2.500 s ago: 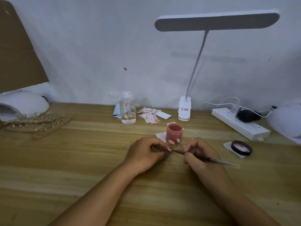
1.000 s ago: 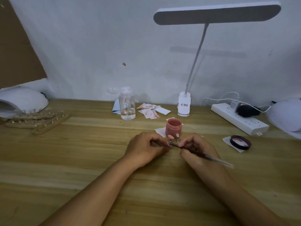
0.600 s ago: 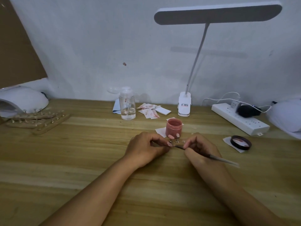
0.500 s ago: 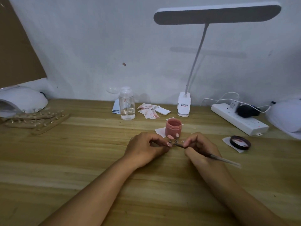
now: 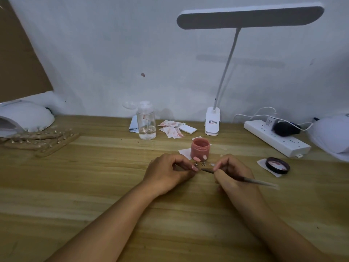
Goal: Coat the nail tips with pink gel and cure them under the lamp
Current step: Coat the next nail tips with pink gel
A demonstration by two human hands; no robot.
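Lamp [image 5: 24,118] for curing sits at the left edge, well apart. Mid-frame, left hand [image 5: 166,173] and right hand [image 5: 232,173] meet just below the pink gel jar [image 5: 200,149]; right pinches the brush [image 5: 255,181], left a nail tip [image 5: 195,168] at its bristles. Brace both wrists; stroke thinly.

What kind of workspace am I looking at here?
Probably a nail-art workbench: a dome curing lamp, wooden racks of nail tips beside it, and an open jar of pink gel.
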